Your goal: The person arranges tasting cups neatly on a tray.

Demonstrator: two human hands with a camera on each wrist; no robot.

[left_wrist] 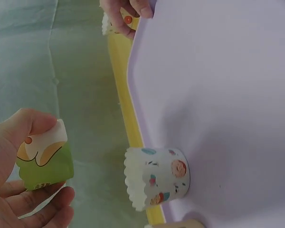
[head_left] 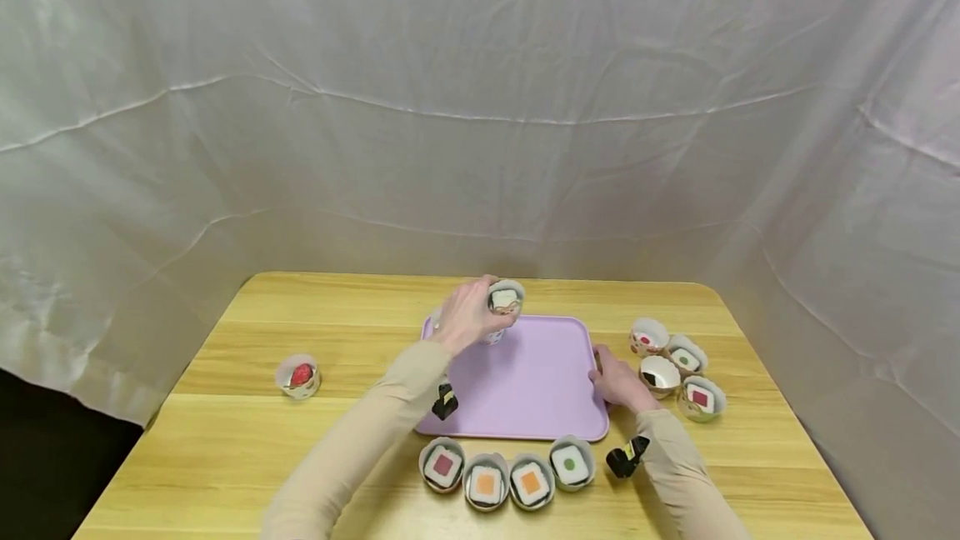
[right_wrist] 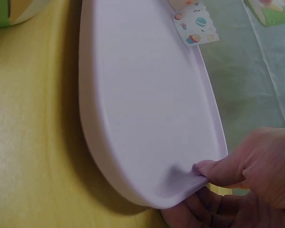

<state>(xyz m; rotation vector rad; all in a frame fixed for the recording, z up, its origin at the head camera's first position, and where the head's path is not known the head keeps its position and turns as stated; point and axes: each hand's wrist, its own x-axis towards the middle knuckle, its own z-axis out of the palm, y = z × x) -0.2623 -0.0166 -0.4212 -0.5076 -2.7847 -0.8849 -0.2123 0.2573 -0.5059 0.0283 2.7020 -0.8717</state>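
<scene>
My left hand (head_left: 467, 313) holds a paper baking cup (head_left: 507, 297) above the far side of the lilac tray (head_left: 536, 386). A white block with a dark edge shows inside that cup. In the left wrist view its side is green with a cartoon print, pinched between thumb and fingers. Below it, a white baking cup (left_wrist: 178, 173) printed with small sweets stands on the tray, and part of another cup shows beside it. My right hand (head_left: 618, 377) grips the tray's right edge, its thumb (right_wrist: 209, 171) on the rim and its fingers underneath.
Along the tray's near side stand several cups with sushi-like pieces, among them an orange-centred one (head_left: 486, 483). More cups cluster to the right, including one with a red-centred piece (head_left: 701, 398). A cup with a red piece (head_left: 297, 377) stands far left. A pale curtain (head_left: 480, 148) hangs behind.
</scene>
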